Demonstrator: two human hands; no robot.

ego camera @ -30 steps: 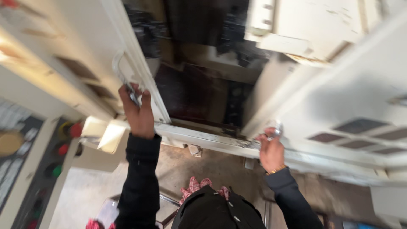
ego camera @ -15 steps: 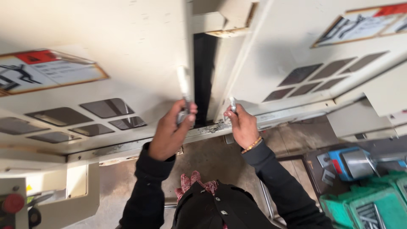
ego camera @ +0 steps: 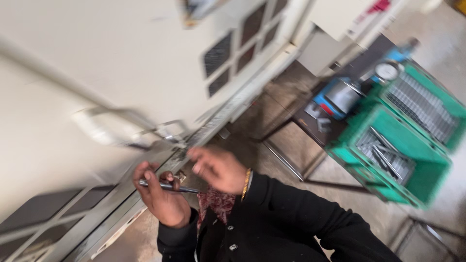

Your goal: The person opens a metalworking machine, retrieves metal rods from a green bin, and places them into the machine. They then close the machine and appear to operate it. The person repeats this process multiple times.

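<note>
Cream cabinet doors (ego camera: 97, 63) stood shut on my left, their handles (ego camera: 131, 127) close together.
I saw my left hand (ego camera: 162, 196) clamped around a thin metal rod (ego camera: 167, 186) near those handles; my right hand (ego camera: 218, 169), blurred, hovered just beside it, fingers apart and empty. Green crates (ego camera: 403, 145) sat further right.

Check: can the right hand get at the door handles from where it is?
Probably yes. The right hand hovers empty just below the door handles, with nothing between them. The left hand holds a metal rod, off to the side.
</note>
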